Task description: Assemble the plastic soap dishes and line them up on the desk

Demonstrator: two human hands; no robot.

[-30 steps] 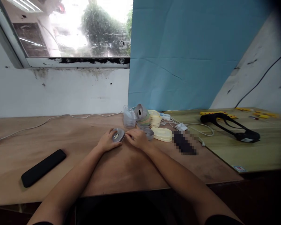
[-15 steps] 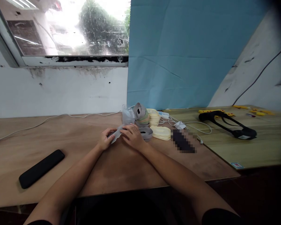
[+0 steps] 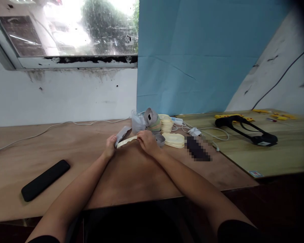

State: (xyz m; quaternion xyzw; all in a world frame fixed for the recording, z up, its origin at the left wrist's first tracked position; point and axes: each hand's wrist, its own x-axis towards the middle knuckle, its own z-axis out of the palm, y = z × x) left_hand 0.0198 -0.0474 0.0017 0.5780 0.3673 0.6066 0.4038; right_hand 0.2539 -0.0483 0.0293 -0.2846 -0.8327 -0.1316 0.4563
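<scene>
My left hand (image 3: 110, 147) is closed around the left end of a thin grey curved piece (image 3: 123, 133), which stands tilted over the tabletop. In front of it a thin cream curved strip (image 3: 127, 141), seen edge-on, spans from the left fingers to my right hand (image 3: 147, 141). The right fingers pinch the strip's right end; their tips are partly hidden. Just beyond the right hand lies a grey ring-shaped piece (image 3: 160, 139), partly covered by it. Behind stand a stack of grey ring-shaped pieces (image 3: 152, 118) and a crumpled clear plastic bag (image 3: 138, 122).
Flat cream pieces (image 3: 174, 140) and a taller cream stack (image 3: 166, 124) sit right of the hands. White cables with a plug (image 3: 194, 132) lie farther right, near a black frame (image 3: 245, 130). A black oblong case (image 3: 45, 180) rests at left.
My hands have moved slightly apart. The grey piece is now raised and tilted at the left hand, and the cream strip shows between both hands. The view has shifted a little.
</scene>
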